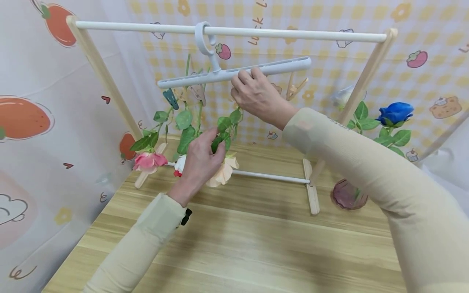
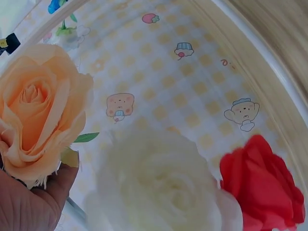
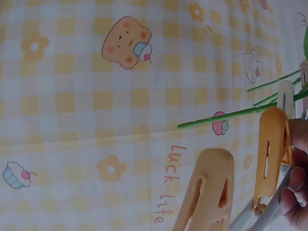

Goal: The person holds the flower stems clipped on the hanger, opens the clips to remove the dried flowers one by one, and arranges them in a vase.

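Note:
A white hanger (image 1: 289, 65) hooks over the rack's top rod, tilted with its right end higher. My right hand (image 1: 258, 91) is at the bar's middle, fingers curled by an orange clip (image 3: 270, 154) that they appear to pinch; part of the grip is hidden. Beside that clip, a long green stem (image 3: 231, 115) passes a white clip (image 3: 286, 94). Below, my left hand (image 1: 201, 156) holds an upside-down peach rose (image 1: 224, 171) by its leafy stem, thumb and fingers close behind the bloom. A white rose (image 2: 163, 183) and a red rose (image 2: 262, 185) hang beside it.
A pink rose (image 1: 148, 161) hangs at the left from a teal clip (image 1: 170, 99). The wooden rack (image 1: 97, 61) stands on the table (image 1: 256, 244). Unused tan clips (image 1: 293, 87) hang at the bar's right. Behind my right arm are a blue rose (image 1: 395, 112) and a pink glass vase (image 1: 348, 194).

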A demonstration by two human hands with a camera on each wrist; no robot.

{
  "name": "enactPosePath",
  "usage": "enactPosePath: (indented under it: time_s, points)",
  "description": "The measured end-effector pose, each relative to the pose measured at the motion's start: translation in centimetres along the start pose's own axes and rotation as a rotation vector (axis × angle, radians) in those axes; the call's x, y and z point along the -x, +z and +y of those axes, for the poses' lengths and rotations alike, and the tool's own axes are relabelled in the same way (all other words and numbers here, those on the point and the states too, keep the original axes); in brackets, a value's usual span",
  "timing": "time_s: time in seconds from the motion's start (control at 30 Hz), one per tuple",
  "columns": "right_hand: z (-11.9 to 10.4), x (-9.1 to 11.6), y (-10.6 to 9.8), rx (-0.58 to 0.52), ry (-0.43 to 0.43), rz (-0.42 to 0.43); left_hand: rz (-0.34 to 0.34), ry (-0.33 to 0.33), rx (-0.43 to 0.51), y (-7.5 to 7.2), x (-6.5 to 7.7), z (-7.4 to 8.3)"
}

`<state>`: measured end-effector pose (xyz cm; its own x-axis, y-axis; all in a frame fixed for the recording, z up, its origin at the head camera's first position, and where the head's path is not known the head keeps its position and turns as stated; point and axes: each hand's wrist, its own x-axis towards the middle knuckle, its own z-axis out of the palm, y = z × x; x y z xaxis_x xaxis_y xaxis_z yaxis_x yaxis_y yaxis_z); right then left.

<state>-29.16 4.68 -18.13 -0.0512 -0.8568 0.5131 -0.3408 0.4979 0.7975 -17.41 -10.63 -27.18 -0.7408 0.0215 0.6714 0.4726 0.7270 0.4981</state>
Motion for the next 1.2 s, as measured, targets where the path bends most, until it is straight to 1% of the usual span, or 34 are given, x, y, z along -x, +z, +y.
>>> enactPosePath:
  time_s: [0.27,0.4,0.57,0.7,0.87,1.0,1.2]
  points:
    - [1.0,-0.1,0.0,-0.026,-0.083,-0.011,0.004,0.028,-0.016,-0.2,-0.2,0.0]
    - [1.5,-0.2,-0.1,-0.038,-0.159,-0.07,-0.009,0.04,-0.043,-0.4,-0.1,0.0]
    - [2.0,-0.4,-0.2,-0.101,-0.239,-0.127,-0.038,0.035,-0.088,-0.6,0.0,-0.1]
    - [2.2,-0.6,-0.3,-0.131,-0.283,-0.185,-0.081,0.011,-0.112,-0.8,0.0,-0.3]
    - [2.3,-1.0,-0.5,-0.148,-0.316,-0.259,-0.171,-0.05,-0.139,-1.0,0.2,-0.6]
    - [2.3,-0.9,-0.4,-0.137,-0.324,-0.258,-0.197,-0.074,-0.153,-1.0,0.4,-0.9]
    - [2.3,0.2,-0.3,-0.077,-0.286,-0.184,-0.196,-0.077,-0.163,-1.0,0.5,-1.1]
